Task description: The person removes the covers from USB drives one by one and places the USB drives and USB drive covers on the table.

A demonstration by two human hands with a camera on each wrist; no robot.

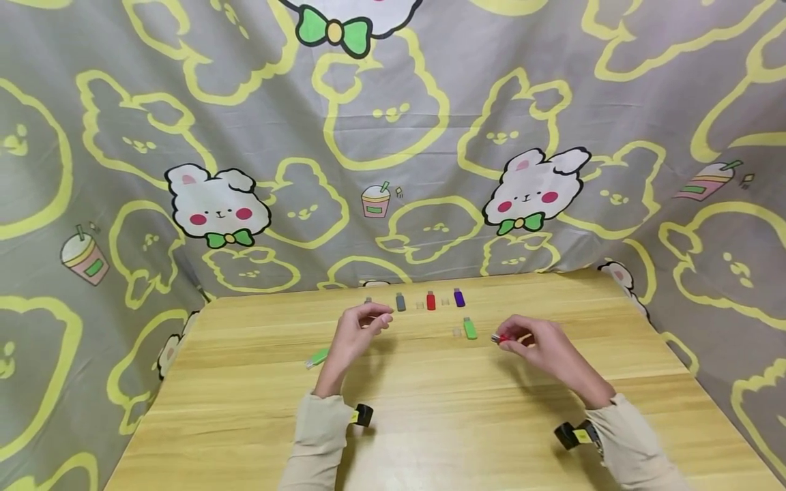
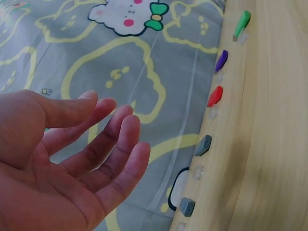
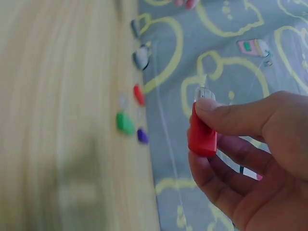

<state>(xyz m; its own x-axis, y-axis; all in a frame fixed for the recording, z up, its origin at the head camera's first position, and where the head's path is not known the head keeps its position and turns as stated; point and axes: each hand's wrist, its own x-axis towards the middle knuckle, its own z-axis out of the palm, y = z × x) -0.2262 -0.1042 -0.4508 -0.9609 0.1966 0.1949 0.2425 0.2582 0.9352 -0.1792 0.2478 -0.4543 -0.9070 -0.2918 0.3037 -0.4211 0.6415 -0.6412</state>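
Between thumb and fingers, my right hand (image 1: 540,342) pinches a red USB stick (image 3: 203,137) above the table; its clear-capped end (image 3: 206,94) points away from the palm in the right wrist view. My left hand (image 1: 358,334) hovers over the table with loosely bent fingers and holds nothing, as the left wrist view confirms. Beside the left wrist lies a green USB stick (image 1: 318,357). Along the back lie a grey stick (image 1: 400,302), another red one (image 1: 430,301) and a purple one (image 1: 458,297). A second grey stick (image 2: 187,207) is partly hidden behind the left hand in the head view.
Nearer the right hand, another green USB stick (image 1: 469,328) lies beside a small clear cap (image 1: 456,332). More clear caps (image 1: 420,305) sit between the sticks in the back row. A patterned grey curtain (image 1: 430,232) borders the wooden table (image 1: 424,423) at the back and sides.
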